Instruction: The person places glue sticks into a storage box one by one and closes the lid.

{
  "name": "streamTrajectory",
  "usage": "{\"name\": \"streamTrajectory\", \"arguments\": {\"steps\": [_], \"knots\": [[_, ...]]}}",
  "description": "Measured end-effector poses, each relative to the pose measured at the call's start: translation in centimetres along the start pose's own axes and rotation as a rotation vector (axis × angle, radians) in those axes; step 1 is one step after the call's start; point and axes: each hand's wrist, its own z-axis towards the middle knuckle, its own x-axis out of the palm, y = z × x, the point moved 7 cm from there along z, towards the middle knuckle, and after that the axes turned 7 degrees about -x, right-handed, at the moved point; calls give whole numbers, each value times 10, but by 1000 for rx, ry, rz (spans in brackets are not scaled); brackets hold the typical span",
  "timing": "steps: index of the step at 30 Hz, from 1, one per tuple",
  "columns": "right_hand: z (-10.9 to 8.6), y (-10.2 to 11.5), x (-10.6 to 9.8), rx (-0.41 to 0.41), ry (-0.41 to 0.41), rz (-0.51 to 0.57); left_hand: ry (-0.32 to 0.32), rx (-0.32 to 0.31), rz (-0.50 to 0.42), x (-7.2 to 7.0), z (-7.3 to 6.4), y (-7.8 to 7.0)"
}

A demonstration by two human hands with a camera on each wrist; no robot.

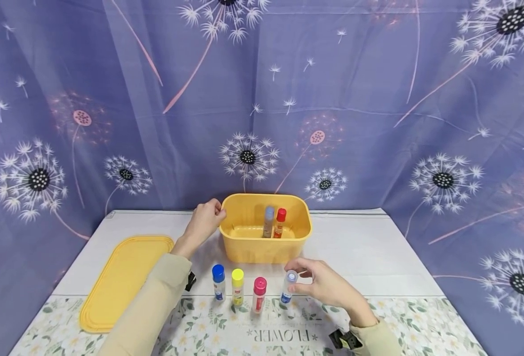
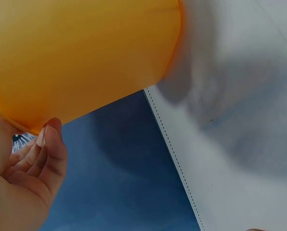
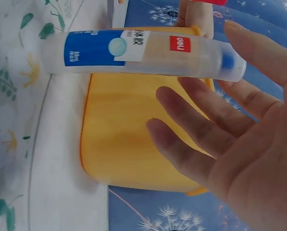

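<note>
With thumb and fingers, my left hand point(image 1: 206, 217) pinches the left rim of a yellow plastic bin point(image 1: 262, 251); in the left wrist view the fingertips point(image 2: 52, 132) lie on that rim. My right hand point(image 1: 322, 282) holds a clear-capped glue bottle point(image 1: 287, 289) by its cap, thumb and forefinger on either side. That bottle's blue and white label shows in the right wrist view, where the other fingers point(image 3: 181, 149) spread away from it. Two more glue bottles stand inside the bin, one with a pale blue cap point(image 1: 268, 220), one with a red cap point(image 1: 281, 222).
In front of the bin stand a blue-capped bottle point(image 1: 218, 282), a yellow-capped bottle point(image 1: 237, 287) and a pinkish-red-capped bottle point(image 1: 259, 294). A yellow lid point(image 1: 126, 277) lies flat at the left. Behind the white and floral tabletop point(image 1: 355, 237) hangs a purple dandelion curtain point(image 1: 355, 123).
</note>
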Motion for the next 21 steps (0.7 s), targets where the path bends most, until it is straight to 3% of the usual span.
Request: {"name": "streamTrajectory", "arguments": {"steps": [13, 21], "knots": [[-1, -13, 6, 29, 14, 224, -1, -2, 3, 0, -1, -1], [1, -16, 5, 29, -8, 254, 0, 0, -3, 0, 0, 0]]}}
